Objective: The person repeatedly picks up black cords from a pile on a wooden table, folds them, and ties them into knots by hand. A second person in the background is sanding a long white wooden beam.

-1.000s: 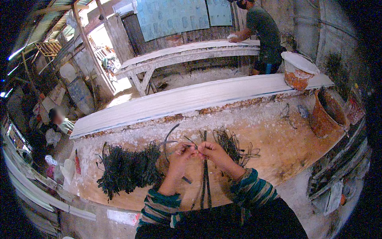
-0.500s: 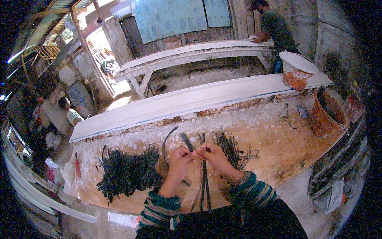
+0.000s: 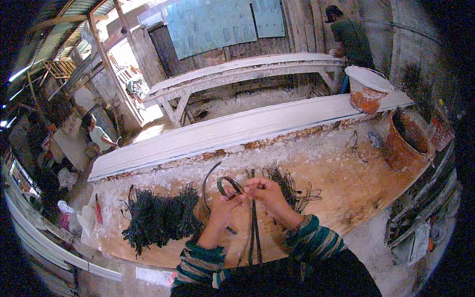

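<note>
My left hand [image 3: 226, 205] and my right hand [image 3: 267, 192] meet over the wooden board, fingers pinched together. Both grip a flat black strip [image 3: 220, 182], whose upper part curls into a loop above my left fingers. Long dark strips [image 3: 255, 232] run down from beneath my right hand toward my lap. Left of my hands lies a thick pile of black looped cords [image 3: 161, 218]. A looser bunch of thin black loops [image 3: 286, 180] sits just beyond my right hand. One curved black strip [image 3: 206, 183] rests by my left hand.
Behind the board [image 3: 341, 198] runs a long white moulded strip [image 3: 217, 128]. At right stand a white-topped bucket [image 3: 368, 89] and a rusty orange bucket [image 3: 403, 143]. A red-handled tool [image 3: 98, 210] lies far left. Two people, one [image 3: 101, 136] left and one [image 3: 351, 39] at the back bench, are nearby.
The black strip's upper end, straight before, is now bent round into a loop over my left fingers. The person at left has shifted rightward; the one at the back has drawn upright.
</note>
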### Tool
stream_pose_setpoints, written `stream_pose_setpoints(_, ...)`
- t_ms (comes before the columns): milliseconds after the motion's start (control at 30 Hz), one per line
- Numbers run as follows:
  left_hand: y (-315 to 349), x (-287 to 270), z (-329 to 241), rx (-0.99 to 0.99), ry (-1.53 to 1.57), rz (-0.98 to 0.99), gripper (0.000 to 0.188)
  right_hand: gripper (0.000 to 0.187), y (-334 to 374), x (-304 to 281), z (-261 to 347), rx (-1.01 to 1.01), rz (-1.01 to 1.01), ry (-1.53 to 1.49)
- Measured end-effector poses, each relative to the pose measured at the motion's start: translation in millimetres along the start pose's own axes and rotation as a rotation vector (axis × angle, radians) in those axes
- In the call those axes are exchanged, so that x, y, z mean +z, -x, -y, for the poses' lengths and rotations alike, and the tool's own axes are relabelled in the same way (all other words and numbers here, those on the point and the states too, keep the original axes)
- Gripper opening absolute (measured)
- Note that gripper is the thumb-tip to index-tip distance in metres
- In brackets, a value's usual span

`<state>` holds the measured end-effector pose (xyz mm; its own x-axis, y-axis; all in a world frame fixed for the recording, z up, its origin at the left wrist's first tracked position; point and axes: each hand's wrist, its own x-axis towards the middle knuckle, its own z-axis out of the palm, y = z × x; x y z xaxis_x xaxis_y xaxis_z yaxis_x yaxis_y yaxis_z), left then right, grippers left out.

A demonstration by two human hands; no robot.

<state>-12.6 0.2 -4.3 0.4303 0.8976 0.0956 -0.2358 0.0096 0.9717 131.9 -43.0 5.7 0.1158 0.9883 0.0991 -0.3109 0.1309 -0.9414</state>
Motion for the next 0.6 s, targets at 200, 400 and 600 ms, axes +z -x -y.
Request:
stream_pose_setpoints(200,-2.1,-6.3,5.6,0.006,0.057,0.020,0.016,0.023,1.4,0.5,1.0,0.173,0.053,-0.237)
stream_pose_setpoints(400,-2.6,-6.9,5.8,0.071,0.059,0.064,0.016,0.021,-0.1,-0.6,-3.8,0.287,0.077,-0.399)
stream_pose_setpoints(600,0.5,-5.8,3.3,0.018,0.074,0.028,0.015,0.012,1.1,0.9,-0.3,0.284,0.103,-0.375)
